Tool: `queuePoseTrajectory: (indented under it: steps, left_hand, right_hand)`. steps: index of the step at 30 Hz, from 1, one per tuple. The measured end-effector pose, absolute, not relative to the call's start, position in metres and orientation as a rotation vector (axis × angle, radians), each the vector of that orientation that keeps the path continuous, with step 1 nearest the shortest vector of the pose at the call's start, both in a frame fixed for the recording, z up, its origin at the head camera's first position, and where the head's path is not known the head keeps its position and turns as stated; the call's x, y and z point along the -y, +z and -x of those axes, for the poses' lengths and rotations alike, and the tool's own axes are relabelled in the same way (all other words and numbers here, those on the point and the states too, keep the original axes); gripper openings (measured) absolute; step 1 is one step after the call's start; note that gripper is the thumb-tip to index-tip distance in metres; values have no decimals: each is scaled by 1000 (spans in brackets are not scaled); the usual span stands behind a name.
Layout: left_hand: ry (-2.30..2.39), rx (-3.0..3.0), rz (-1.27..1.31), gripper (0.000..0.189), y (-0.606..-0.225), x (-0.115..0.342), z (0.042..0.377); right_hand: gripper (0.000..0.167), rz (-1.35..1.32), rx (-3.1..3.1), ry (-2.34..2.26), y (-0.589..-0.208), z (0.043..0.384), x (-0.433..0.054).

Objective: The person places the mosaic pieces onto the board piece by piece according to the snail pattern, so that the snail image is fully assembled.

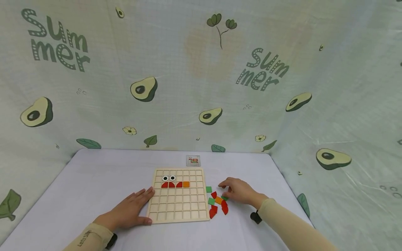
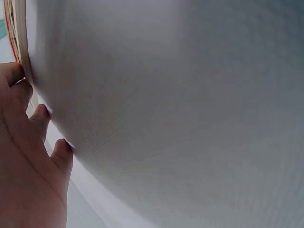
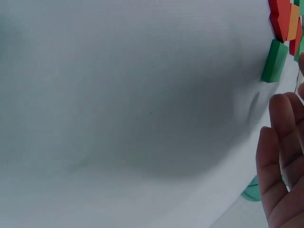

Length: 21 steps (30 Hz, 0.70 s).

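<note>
A pale wooden grid board (image 1: 179,206) lies on the white cloth. My left hand (image 1: 133,208) rests along its left edge with the fingers spread, and the left wrist view has those fingertips at the board's side (image 2: 21,38). Two eye tiles (image 1: 172,177) sit in the upper cells, above a row of red curved pieces (image 1: 171,185) and one orange square (image 1: 186,184). Right of the board, my right hand (image 1: 239,191) hovers at the loose pieces with loosely bent fingers. Nearest its thumb is a green block (image 1: 224,197), which also shows beside the fingers in the right wrist view (image 3: 274,61).
More loose pieces lie along the board's right side: green squares (image 1: 208,189), an orange square (image 1: 218,200) and several red pieces (image 1: 224,207). Behind the board is a small picture card (image 1: 193,160) with a grid. A printed fabric backdrop (image 1: 176,122) rises around the table.
</note>
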<state>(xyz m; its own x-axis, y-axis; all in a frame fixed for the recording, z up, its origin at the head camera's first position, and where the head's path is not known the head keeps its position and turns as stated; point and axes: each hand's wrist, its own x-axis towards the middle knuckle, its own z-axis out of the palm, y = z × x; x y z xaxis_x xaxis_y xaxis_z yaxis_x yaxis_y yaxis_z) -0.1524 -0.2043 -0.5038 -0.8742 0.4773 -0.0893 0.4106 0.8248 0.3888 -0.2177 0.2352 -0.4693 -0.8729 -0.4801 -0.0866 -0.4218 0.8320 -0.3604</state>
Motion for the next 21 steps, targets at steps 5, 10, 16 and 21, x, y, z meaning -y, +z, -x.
queuePoseTrajectory:
  steps: [5, 10, 16, 21]
  left_hand:
    - [541, -2827, -695, 108, -504, 205, 152]
    - [552, -2821, -710, 107, -504, 205, 151]
    - [549, -2826, -718, 108, -505, 205, 152]
    - [559, -2831, -730, 108, -506, 206, 153]
  right_hand:
    - [31, 740, -2871, -479, -475, 216, -232]
    - [31, 759, -2878, -457, -477, 217, -218]
    - [34, 728, -2902, -379, -480, 218, -205]
    - [34, 687, -2921, -362, -482, 219, -202]
